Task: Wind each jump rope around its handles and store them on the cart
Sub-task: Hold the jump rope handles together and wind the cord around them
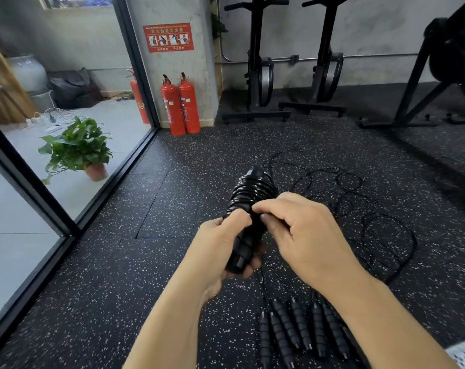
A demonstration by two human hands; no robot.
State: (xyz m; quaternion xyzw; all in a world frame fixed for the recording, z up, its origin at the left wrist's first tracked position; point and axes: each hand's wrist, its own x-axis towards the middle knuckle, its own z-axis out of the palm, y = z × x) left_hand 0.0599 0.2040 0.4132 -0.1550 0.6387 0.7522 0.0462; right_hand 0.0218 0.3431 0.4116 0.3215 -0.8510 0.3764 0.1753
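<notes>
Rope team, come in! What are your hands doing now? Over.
Left hand grips the handles. Right hand pinches the wound rope. More jump ropes lie unwound on the floor. No cart in view.

The left hand [220, 249] covers much of the wound handles [246, 241], and the cord [254, 191] end is lost under the pinching right hand [303, 235]. The right forearm [372, 315] hides some spare handles [300, 326]; the bottom edge crops others. The red sign [169, 37] lettering is too small to read.

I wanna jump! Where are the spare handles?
Head view, bottom centre: black ribbed rope handles lie on the speckled black floor, below the right hand.
</notes>
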